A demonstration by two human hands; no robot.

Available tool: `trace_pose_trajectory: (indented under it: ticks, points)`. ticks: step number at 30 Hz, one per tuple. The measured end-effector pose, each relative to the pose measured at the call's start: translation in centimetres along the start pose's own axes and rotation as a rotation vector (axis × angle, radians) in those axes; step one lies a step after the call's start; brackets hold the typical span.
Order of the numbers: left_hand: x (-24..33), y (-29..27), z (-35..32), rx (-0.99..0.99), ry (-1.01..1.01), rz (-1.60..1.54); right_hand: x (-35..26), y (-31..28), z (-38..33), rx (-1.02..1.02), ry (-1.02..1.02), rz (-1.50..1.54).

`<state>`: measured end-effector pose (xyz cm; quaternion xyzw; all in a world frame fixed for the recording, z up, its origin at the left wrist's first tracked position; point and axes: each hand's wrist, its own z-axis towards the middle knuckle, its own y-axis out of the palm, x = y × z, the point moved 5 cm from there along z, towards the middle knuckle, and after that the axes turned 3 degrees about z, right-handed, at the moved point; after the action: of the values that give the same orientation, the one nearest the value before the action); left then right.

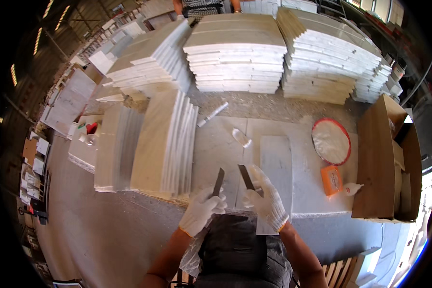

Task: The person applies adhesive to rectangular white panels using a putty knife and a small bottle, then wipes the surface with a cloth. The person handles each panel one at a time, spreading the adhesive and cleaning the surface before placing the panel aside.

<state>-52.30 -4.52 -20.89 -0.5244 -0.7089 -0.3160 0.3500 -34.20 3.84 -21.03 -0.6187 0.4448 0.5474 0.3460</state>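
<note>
Centrally, over the near side of the desk (221,158) by a pale slab (276,156), the gloved left hand (202,211) and right hand (268,204) pinch the lower ends of the left dark strip (218,182) and right dark strip (246,176), which tilt toward each other, apart. Both should handle light and stiff, perhaps sharp-edged, best held low, away from the slanted tips.

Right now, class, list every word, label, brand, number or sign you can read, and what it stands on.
No text is legible.
Orange packet: print, too small to read.
White nozzled bottle: red mark, too blurred.
White stick: dark marks, too small.
Dark strips in the left hand and right hand: no print discernible.
</note>
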Motion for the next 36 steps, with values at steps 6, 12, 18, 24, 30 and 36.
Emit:
trace_pose_trajectory:
  ticks: [6, 12, 18, 24, 30, 36]
  points:
    - [-0.8, -0.6, 0.0, 0.030, -0.103, -0.021, 0.4, 1.3, 0.5, -0.065, -0.244, -0.501]
    - [-2.0, -1.8, 0.5, 0.115, -0.100, -0.003, 0.9, 3.8, 2.0, -0.148, -0.199, -0.845]
    - [-3.2, -2.1, 1.1, 0.170, -0.076, -0.062, 0.3, 6.0, -0.4, -0.318, -0.188, -0.880]
    - [-2.2, -1.5, 1.0, 0.178, -0.009, 0.011, -0.1, 5.5, 0.7, -0.268, -0.198, -0.892]
    - [-2.4, -2.0, 1.1, 0.178, -0.032, -0.021, -0.1, 4.4, 2.0, -0.189, -0.162, -0.848]
    - [-2.7, -2.1, 0.9, 0.348, 0.338, 0.384, 0.5, 5.0, -0.5, -0.240, -0.239, -0.683]
